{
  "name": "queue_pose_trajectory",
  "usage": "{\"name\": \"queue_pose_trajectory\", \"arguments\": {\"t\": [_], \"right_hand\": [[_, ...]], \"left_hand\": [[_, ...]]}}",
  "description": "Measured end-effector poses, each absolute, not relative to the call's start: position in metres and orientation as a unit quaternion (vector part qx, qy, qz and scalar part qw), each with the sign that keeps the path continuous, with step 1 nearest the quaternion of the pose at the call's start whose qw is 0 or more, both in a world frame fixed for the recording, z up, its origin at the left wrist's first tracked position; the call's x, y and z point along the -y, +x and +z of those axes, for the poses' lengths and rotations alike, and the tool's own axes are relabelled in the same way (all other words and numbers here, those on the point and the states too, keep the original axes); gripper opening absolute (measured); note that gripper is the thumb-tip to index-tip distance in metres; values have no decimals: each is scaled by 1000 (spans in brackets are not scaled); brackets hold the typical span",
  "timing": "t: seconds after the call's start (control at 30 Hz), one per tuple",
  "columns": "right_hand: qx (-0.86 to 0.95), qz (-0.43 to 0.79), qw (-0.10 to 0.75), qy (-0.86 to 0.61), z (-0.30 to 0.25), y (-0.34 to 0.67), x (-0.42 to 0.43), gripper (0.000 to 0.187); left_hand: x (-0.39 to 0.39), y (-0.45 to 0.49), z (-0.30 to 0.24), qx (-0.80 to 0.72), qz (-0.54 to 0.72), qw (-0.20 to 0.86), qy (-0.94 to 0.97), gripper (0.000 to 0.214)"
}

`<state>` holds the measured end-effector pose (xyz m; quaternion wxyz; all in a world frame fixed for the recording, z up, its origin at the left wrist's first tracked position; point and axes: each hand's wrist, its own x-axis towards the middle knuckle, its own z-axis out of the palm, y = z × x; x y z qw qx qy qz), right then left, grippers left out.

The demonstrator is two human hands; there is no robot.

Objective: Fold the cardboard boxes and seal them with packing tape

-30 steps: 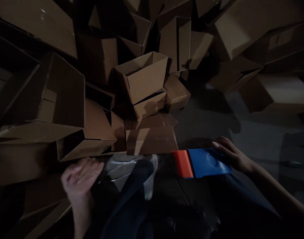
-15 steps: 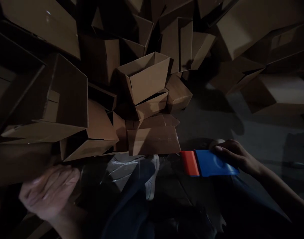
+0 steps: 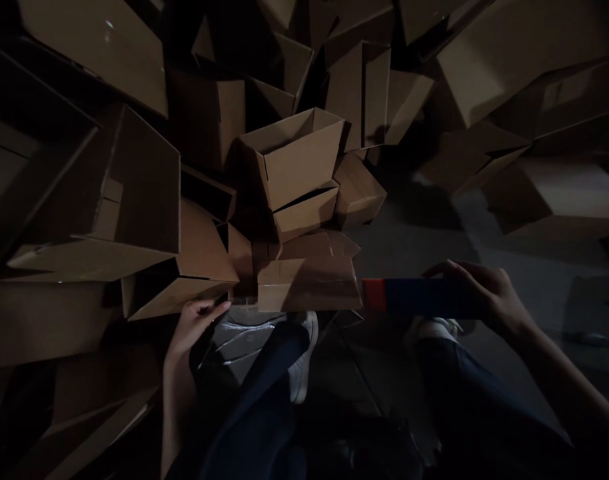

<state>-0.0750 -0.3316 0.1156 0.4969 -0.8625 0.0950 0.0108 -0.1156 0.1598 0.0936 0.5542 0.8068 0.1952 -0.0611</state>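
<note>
My right hand (image 3: pixel 494 297) is closed on the far end of a flat blue case-like thing (image 3: pixel 419 298) with an orange-red end (image 3: pixel 374 294); its exact kind does not show. That orange end points left, close to the right edge of a small closed cardboard box (image 3: pixel 304 283). At the box's left side, my left hand (image 3: pixel 194 323) has thumb and fingers pressed together. Just beyond the fingertips lies a faint pale strip (image 3: pixel 244 302); whether they grip it is too dark to tell.
Open cardboard boxes (image 3: pixel 294 163) are heaped ahead, with a large one (image 3: pixel 139 180) at left and others (image 3: pixel 579 193) at right. Grey floor (image 3: pixel 414 233) shows right of centre. Below are crumpled clear plastic (image 3: pixel 239 337) and my shoe (image 3: pixel 302 373).
My left hand has come up and right to the small box's left side, its fingers now pinched. My right hand has raised the blue thing slightly and turned it, so a narrower side shows.
</note>
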Motion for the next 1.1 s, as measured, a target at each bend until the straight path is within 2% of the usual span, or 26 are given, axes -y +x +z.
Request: {"name": "queue_pose_trajectory", "arguments": {"t": [0.07, 0.17, 0.37, 0.47, 0.63, 0.77, 0.87, 1.1], "right_hand": [[-105, -2, 493, -864, 112, -75, 332, 61], [-99, -14, 466, -879, 103, -72, 338, 61], [-110, -114, 452, -878, 86, -65, 352, 64], [-110, -119, 457, -874, 83, -65, 355, 61], [-137, -119, 508, -842, 85, -66, 357, 50], [-198, -171, 598, -758, 90, -65, 356, 34], [-271, -182, 657, -680, 95, -62, 353, 31], [-307, -150, 684, -645, 98, -60, 348, 29]], "left_hand": [[-157, -109, 82, -176, -59, 501, 845, 58], [-152, -103, 63, -165, -48, 505, 846, 62], [-147, -97, 41, -131, -54, 552, 822, 49], [-150, -94, 39, -99, -63, 568, 815, 47], [-145, -90, 25, -174, -111, 591, 780, 42], [-136, -89, 7, -208, -109, 685, 690, 51], [-135, -88, 0, -223, -115, 699, 670, 44], [-118, -84, -13, -196, -163, 728, 636, 44]]}}
